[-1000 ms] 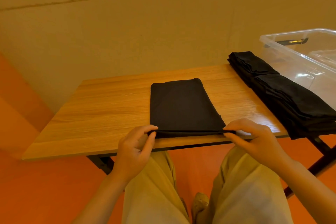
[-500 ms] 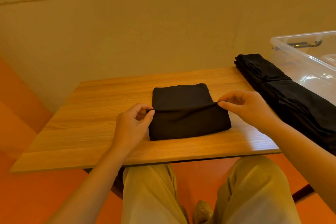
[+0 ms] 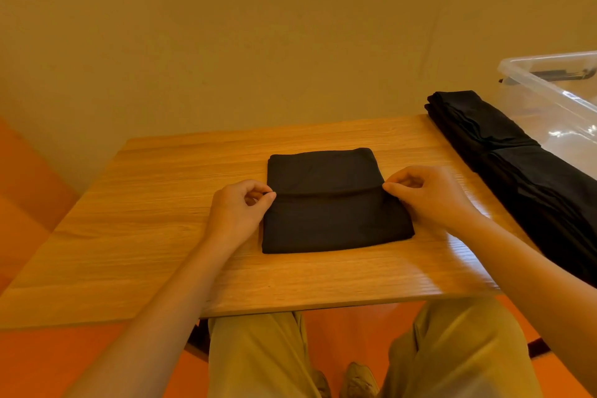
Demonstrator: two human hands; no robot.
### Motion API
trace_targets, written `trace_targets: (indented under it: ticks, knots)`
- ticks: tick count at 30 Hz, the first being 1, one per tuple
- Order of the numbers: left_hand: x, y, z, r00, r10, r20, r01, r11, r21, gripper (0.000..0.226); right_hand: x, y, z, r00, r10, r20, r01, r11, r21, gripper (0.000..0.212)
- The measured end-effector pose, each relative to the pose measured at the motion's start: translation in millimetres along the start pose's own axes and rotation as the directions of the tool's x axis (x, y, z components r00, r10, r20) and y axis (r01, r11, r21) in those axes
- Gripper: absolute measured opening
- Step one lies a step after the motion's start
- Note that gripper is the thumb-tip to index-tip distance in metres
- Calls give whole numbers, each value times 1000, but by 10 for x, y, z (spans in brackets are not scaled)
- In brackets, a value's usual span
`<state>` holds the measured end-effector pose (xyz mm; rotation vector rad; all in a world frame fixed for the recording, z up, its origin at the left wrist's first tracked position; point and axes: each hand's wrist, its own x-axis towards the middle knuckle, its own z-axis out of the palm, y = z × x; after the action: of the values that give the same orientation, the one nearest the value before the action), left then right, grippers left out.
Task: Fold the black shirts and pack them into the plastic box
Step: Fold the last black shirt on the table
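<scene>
A black shirt lies near the middle of the wooden table, its near part doubled up over the rest so that a free edge runs across it from side to side. The left hand pinches the left end of that edge between thumb and forefinger, and the right hand pinches the right end the same way; both are clamped on cloth, not resting flat.

The fabric looks thin, soft and light, with no stiffness of its own, so it will likely sag wherever it is unsupported and the layers may slide apart if lifted by one corner. The two ends of the folded edge are sensible holds for finishing the fold. To carry it, a grip under the folded packet from both sides would probably keep it square.

A stack of black shirts lies along the table's right edge, just beside the clear plastic box. The part of the box in view holds no shirts.
</scene>
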<state>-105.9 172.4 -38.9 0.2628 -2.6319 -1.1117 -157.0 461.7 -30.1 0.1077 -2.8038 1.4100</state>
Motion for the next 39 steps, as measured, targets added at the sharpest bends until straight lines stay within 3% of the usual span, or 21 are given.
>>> trace_targets:
  ticks: [4,7,9,11,13,15,18,21,27,35,39]
  knots:
    - [24,-23,8,1000,-6,-7,6,1000,2,9,35,-13,19,1000,8,-1,-8,1000,3,4]
    - [16,-44,52,1000,13,-23,-11,996,86,15,20,15,63,1000,-19,-17,17,993,-118,11]
    - [-14,-46,75,988,121,-95,-97,970,223,22,-15,5,60,992,-74,-103,49,972,-231,18]
    - [-102,56,105,950,286,-125,-235,919,315,27,-112,-77,67,946,-258,-195,181,922,-341,22]
    - [-222,240,170,916,400,-29,-368,867,335,35,-265,-221,173,878,-450,-165,356,843,-403,26]
    - [-332,375,295,915,366,168,-402,851,336,47,-410,-297,384,860,-510,9,449,747,-490,38]
    - [-393,341,448,914,163,371,-338,813,474,56,-522,-204,615,925,-296,239,380,689,-617,67]
    - [-415,228,433,927,83,365,-280,803,527,63,-560,-50,586,959,-171,227,281,685,-672,83]
    - [-478,185,399,934,77,348,-267,796,543,70,-654,-50,487,976,-96,197,204,728,-654,91]
    - [-479,192,396,931,63,360,-263,800,540,70,-667,-51,480,975,-94,204,206,737,-644,96]
    - [-464,238,389,917,39,396,-255,822,509,71,-660,-143,452,970,-43,239,190,745,-640,86]
